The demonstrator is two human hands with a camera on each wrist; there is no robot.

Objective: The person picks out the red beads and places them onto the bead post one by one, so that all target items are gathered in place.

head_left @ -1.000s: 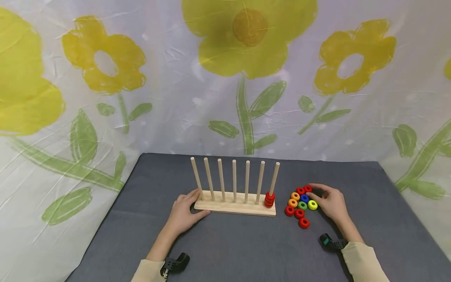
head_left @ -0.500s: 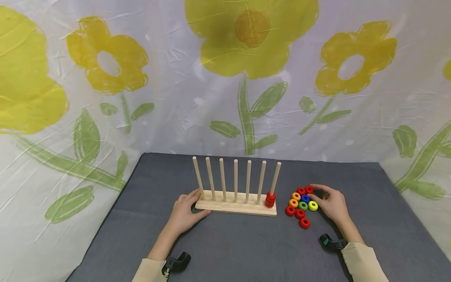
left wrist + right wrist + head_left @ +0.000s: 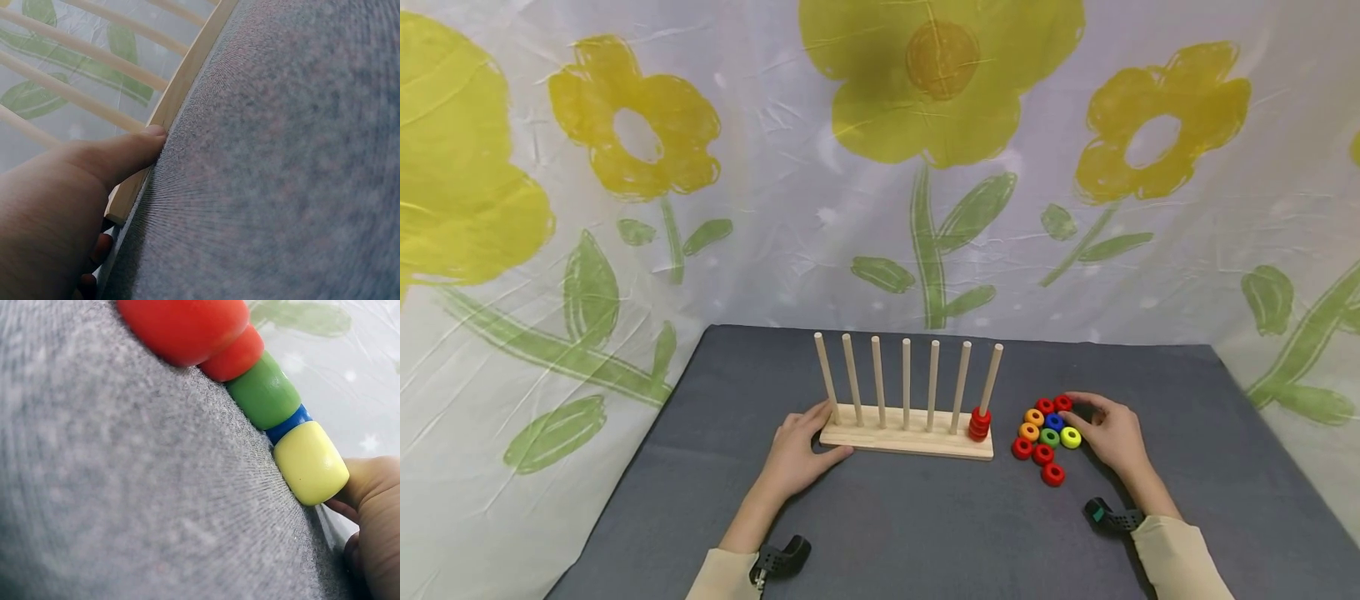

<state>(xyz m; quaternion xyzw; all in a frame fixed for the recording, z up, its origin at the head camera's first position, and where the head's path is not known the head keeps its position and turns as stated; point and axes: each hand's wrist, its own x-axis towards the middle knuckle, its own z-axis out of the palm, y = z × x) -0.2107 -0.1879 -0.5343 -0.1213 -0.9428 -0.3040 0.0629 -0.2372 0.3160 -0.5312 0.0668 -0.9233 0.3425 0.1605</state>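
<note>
My left hand grips the left end of a wooden peg stand. In the left wrist view its thumb presses the front edge of the base, with the other fingers partly hidden at the end. Several bare pegs rise from the stand; the rightmost carries a few stacked red beads. Right of the stand, my right hand pinches a red bead at the back of a bead cluster, thumb in front and forefinger behind. The right wrist view hides this pinch behind a yellow bead.
Loose beads lie close together on the grey cloth: orange, green, blue and several red ones. One red bead sits nearest the front. Behind the table hangs a flower-printed curtain.
The head view shifts slightly, moving the whole scene a little to the right. Both hands, the stand and the beads keep their places relative to one another.
</note>
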